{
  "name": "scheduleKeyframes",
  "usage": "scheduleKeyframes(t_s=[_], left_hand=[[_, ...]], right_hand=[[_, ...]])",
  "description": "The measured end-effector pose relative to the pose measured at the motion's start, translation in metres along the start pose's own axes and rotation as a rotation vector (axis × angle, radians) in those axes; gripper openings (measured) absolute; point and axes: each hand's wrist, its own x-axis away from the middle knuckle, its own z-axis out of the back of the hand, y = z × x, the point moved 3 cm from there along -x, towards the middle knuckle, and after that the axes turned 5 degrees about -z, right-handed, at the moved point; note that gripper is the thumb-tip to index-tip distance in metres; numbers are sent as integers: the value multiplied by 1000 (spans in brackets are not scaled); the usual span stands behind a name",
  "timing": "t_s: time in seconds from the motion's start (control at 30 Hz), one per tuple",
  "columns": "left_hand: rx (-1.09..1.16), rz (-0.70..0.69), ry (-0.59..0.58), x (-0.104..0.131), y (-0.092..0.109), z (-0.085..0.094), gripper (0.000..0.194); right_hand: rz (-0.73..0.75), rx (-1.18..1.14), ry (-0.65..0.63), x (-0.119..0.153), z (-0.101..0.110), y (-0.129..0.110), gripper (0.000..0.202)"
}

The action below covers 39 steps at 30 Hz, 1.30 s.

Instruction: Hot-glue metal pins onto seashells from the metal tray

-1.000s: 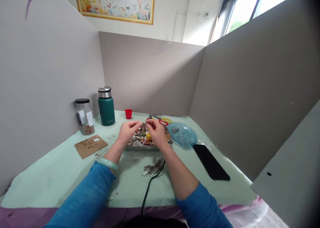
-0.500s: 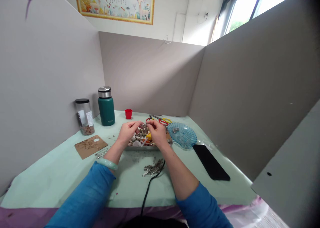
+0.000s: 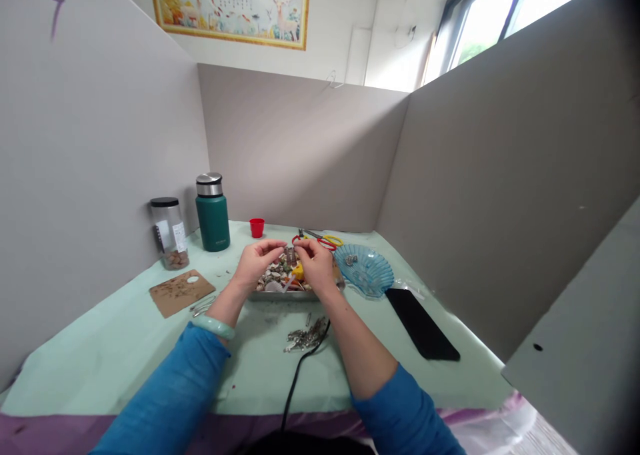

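Grey partitions [image 3: 305,148] close three sides of the table [image 3: 265,375]; its near edge gives open room for moving. At its middle lies a metal tray [image 3: 285,296]. Over this, left hand [image 3: 253,262] and right hand [image 3: 315,263] are pinching, almost unmoved since the earlier frame; whether they grip something, I cannot tell. Small mixed pieces [image 3: 286,268] are in the tray.

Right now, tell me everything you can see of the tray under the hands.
The tray is shallow and looks like grey metal, with a low front wall. It lies flat on the pale green cloth, heaped with small mixed pieces, some whitish, brown, yellow and orange. The left hand and right hand partly hide it; whether they touch it is unclear.
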Motion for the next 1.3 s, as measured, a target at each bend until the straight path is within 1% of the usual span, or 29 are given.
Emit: scheduleKeyframes(t_s=[0.17, 0.47, 0.6, 0.87, 1.03, 1.2, 1.3], left_hand=[[-24, 2, 27, -1, -2, 1, 32], [-78, -42, 32, -4, -6, 3, 35], [-58, -29, 55, -5, -8, 4, 37], [25, 20, 59, -3, -12, 4, 35], [54, 34, 64, -5, -17, 6, 37], [57, 33, 86, -6, -16, 7, 37], [56, 23, 92, -6, -15, 7, 36]], right_hand=[[-37, -44, -6, -2, -1, 2, 16], [-89, -122, -51, -3, -3, 9, 17], [-82, -134, -85, -3, -4, 9, 18], [-68, -171, -116, -2, -5, 7, 19], [-62, -150, -104, -2, -4, 8, 19], [-65, -56, -87, -1, -1, 3, 19], [-92, -60, -96, 0, -2, 4, 19]])
